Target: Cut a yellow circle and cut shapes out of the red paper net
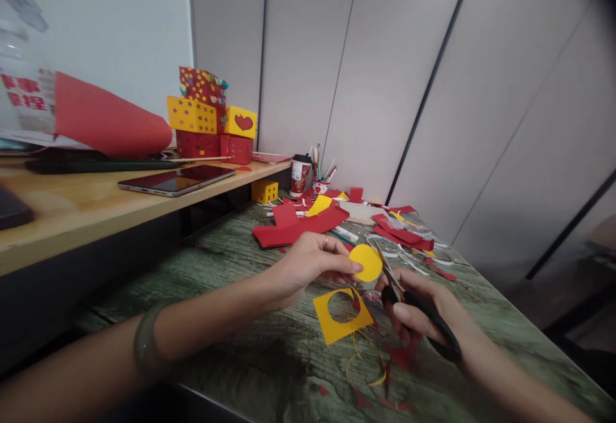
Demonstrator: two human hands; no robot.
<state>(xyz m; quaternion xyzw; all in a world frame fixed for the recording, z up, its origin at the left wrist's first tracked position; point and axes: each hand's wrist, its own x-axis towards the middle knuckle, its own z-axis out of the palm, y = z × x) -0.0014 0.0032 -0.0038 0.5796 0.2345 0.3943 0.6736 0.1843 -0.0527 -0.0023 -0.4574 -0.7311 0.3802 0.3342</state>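
Between the thumb and fingers of my left hand is a yellow paper circle, gripped at its left edge. My right hand is closed around black-handled scissors, whose blades point up beside the circle's right edge. Whether the blades touch the paper I cannot tell. Below my hands lies a yellow paper square with a round hole cut in it. Thin yellow strips and red paper scraps lie near it on the table.
Red paper pieces and white strips litter the green wood-grain table. A lidded paper cup and a pen holder stand at the back. On the left shelf are a tablet and stacked decorated boxes.
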